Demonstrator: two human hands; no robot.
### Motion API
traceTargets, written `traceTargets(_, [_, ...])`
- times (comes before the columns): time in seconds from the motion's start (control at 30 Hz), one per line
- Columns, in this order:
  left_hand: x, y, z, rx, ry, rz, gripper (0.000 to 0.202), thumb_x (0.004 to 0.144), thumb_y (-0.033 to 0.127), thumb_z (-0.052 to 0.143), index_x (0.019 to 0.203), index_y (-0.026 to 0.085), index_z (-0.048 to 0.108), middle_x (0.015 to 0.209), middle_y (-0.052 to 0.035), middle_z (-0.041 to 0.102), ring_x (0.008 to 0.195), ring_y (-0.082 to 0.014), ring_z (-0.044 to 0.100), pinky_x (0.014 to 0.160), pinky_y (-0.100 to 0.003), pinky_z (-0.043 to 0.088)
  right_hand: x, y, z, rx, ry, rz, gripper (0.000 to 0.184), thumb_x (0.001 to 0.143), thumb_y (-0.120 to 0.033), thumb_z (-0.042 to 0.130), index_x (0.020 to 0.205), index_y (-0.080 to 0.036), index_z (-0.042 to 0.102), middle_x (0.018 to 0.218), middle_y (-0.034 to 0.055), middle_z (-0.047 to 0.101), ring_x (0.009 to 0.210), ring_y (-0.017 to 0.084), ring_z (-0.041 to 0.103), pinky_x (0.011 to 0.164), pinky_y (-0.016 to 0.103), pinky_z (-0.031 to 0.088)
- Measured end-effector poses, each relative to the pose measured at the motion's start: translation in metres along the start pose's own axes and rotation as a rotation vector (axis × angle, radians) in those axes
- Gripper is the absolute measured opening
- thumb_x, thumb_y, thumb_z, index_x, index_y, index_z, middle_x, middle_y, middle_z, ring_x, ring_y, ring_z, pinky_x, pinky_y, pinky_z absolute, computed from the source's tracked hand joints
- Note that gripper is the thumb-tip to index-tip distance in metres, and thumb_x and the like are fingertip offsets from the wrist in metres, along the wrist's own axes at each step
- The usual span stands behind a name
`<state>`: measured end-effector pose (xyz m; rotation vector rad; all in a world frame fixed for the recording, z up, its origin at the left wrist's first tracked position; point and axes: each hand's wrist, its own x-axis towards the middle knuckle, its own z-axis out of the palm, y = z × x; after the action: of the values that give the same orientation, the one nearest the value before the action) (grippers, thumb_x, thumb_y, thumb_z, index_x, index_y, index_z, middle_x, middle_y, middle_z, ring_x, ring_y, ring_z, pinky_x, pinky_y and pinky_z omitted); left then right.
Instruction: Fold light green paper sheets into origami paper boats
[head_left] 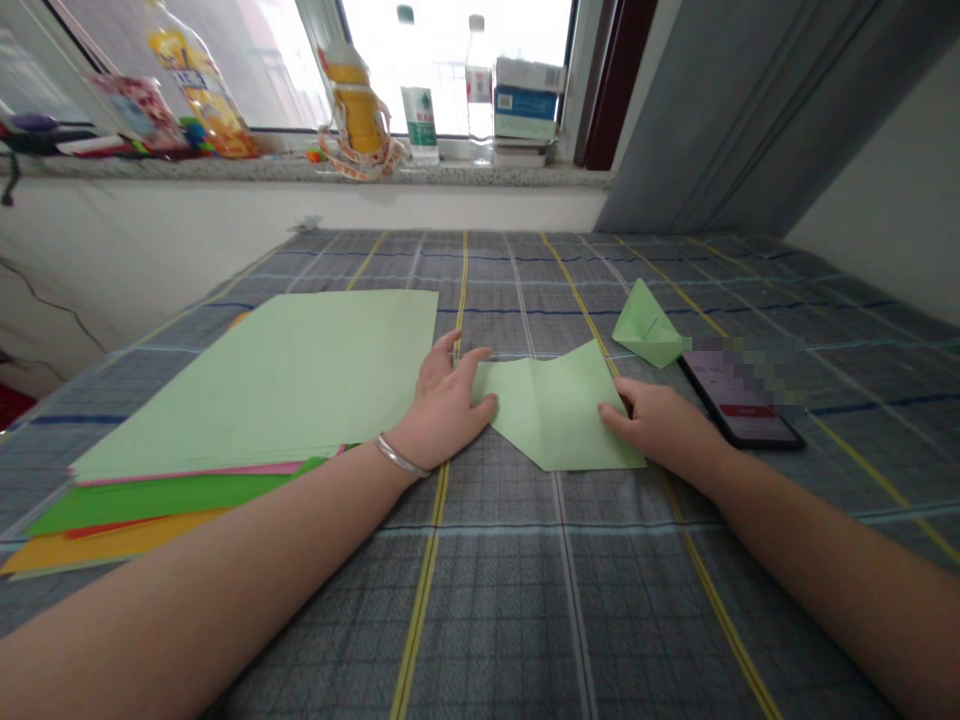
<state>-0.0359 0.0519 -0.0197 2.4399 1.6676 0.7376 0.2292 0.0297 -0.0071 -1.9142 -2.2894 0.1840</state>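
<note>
A light green sheet of paper (pixel 559 415) with a crease down its middle lies between my hands. My left hand (pixel 448 395), a silver bangle at its wrist, rests at the sheet's left edge with fingers spread. At the right edge, my right hand (pixel 649 425) pinches the paper between thumb and curled fingers. A folded green paper boat (pixel 649 328) stands just beyond my right hand. To the left lies a stack of coloured paper (pixel 277 385), light green on top, with pink, bright green and orange edges showing below.
A phone (pixel 739 400) lies right of the paper boat, partly blurred out. The checked cloth (pixel 495 600) covers the surface. Along the windowsill (pixel 285 170) stand bottles, a yellow cup (pixel 356 105) and stacked boxes (pixel 526 105). A grey curtain (pixel 697 120) hangs at the right.
</note>
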Motion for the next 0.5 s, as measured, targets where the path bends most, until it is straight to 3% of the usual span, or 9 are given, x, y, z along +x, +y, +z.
traceTargets(0.17, [-0.0041,0.0077,-0.0057,0.129,-0.112,0.096,0.051,0.086,0.029,0.05,0.135,0.016,0.043,0.143,-0.0184,0.03,0.137,-0.0325,0.027,0.113,-0.055,0.021,-0.0004,-0.0021,-0.0015,-0.031,-0.007,0.018,0.024,0.085,-0.042,0.042,0.081,-0.02,0.052,0.069,0.0043,0.062,0.059,0.018,0.052,0.051,0.027,0.028])
traceTargets(0.3, [-0.0062,0.0087,-0.0057,0.238,-0.137,0.193,0.048,0.091,0.031,0.043,0.137,0.018,0.043,0.149,-0.0141,0.031,0.138,-0.0318,0.026,0.114,-0.055,0.017,-0.0012,-0.0039,-0.0019,-0.013,-0.022,0.04,0.026,0.085,-0.042,0.044,0.089,-0.019,0.055,0.072,0.0047,0.064,0.061,0.019,0.055,0.052,0.028,0.031])
traceTargets(0.4, [-0.0072,0.0066,-0.003,0.274,-0.173,0.313,0.049,0.095,0.038,0.036,0.141,0.021,0.039,0.151,-0.0097,0.03,0.14,-0.0315,0.023,0.114,-0.056,0.015,-0.0023,-0.0033,0.0011,0.032,0.005,0.061,0.038,0.083,-0.043,0.049,0.111,-0.018,0.054,0.076,0.0051,0.066,0.066,0.022,0.06,0.055,0.03,0.038])
traceTargets(0.5, [-0.007,0.0057,-0.0012,0.271,-0.248,0.392,0.054,0.097,0.044,0.03,0.145,0.019,0.031,0.152,-0.0084,0.029,0.141,-0.0285,0.023,0.115,-0.052,0.014,-0.0024,-0.0009,0.0055,0.082,0.17,-0.032,0.06,0.08,-0.039,0.056,0.134,-0.015,0.041,0.101,0.0112,0.066,0.088,0.026,0.063,0.07,0.036,0.048])
